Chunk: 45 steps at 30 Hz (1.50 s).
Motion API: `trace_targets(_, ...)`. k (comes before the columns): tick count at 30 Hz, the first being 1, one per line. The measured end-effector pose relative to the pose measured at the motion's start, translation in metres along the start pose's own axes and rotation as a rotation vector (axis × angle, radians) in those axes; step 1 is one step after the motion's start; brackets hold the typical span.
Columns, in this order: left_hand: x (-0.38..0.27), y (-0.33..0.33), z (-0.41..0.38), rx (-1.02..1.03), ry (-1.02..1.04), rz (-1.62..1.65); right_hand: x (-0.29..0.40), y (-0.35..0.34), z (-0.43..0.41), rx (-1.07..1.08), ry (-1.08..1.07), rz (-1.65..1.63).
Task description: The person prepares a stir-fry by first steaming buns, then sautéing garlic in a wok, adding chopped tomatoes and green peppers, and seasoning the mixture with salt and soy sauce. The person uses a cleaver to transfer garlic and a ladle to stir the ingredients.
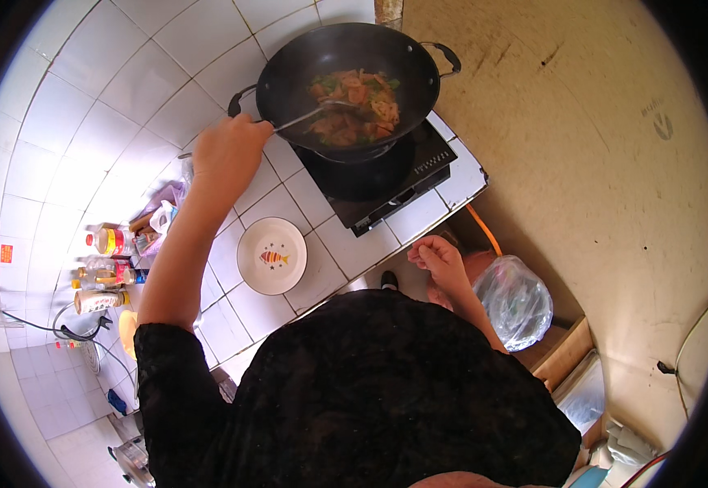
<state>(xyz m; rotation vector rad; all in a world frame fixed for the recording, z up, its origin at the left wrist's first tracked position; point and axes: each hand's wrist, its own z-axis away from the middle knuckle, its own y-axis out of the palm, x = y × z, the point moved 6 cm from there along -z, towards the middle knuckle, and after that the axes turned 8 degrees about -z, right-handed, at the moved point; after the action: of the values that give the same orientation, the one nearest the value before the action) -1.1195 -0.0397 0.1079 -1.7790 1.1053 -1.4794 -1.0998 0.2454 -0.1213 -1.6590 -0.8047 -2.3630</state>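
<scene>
My left hand point(232, 152) grips the handle of a metal cooking utensil point(299, 120). The utensil's head lies among chopped food point(354, 100), orange and green pieces with paler bits, inside a black two-handled wok point(281, 67). Beneath the wok is a black electric cooktop point(354, 189) with a control panel along its front. My right hand point(439, 259) hangs beyond the counter's front edge, its fingers curled and no object visible in it. On the counter, nearer my body, lies a white plate point(250, 259) decorated with a striped fish.
White tiles cover the counter point(323, 268) and wall point(128, 79). Bottles point(101, 272) and bags point(162, 216) stand along the wall at left, near a black cable point(79, 335). At right, a clear plastic bag point(516, 305) hangs below counter height, beside an orange hose point(484, 229).
</scene>
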Motion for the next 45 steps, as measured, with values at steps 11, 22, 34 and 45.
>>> trace_targets(11,0.004,-0.029,0.011,0.055,0.030,-0.029,0.001,-0.001,-0.002,0.018,-0.012,-0.023)
trace_targets(22,-0.020,-0.002,0.002,0.245,-0.228,0.672,0.009,-0.015,-0.010,0.059,-0.001,0.003)
trace_targets(34,-0.021,-0.001,0.014,0.008,-0.155,-0.016,0.008,-0.019,-0.017,0.065,0.050,-0.008)
trace_targets(45,-0.001,-0.001,0.026,-0.038,-0.085,0.027,0.000,0.013,-0.003,0.029,0.073,0.018)
